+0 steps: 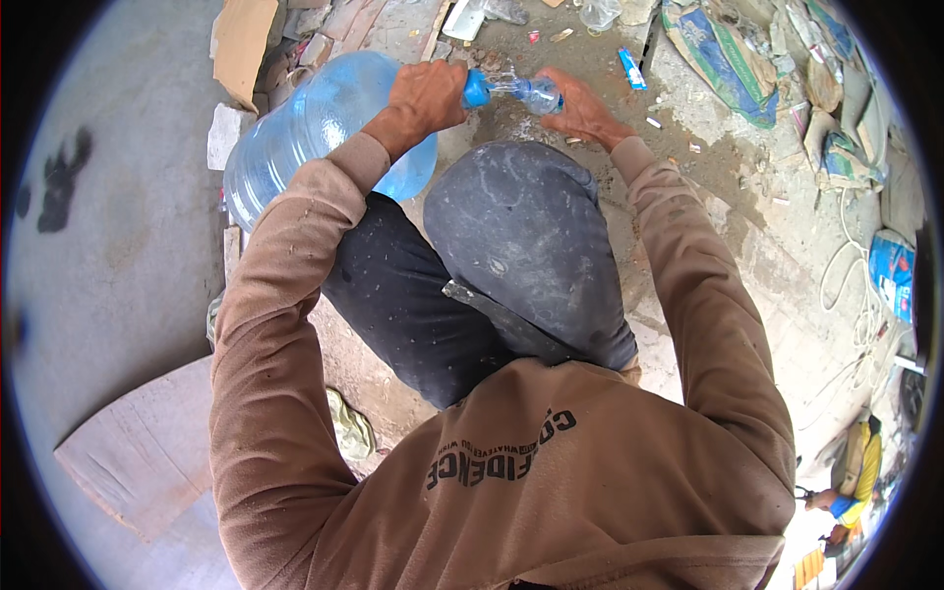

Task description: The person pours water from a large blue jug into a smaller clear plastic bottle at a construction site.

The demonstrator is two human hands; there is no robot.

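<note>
A big see-through blue water jug (324,128) lies tilted beside my left knee, its neck with a blue collar (477,88) pointing right. My left hand (425,98) is closed round the jug just behind that neck. In my right hand (582,110) is a small clear plastic bottle (539,95) with blue on it, partly hidden by the fingers. Its near end faces the jug's neck, a short gap away. Glinting water (506,88) shows in the gap between the two.
A grey wall (128,197) rises on the left, with a board (147,442) leaning low. Cardboard (243,49) and rubble lie behind the jug. Torn sacks (723,69), a white cord (857,265) and a blue bag (890,270) lie right. Another person (860,472) is at lower right.
</note>
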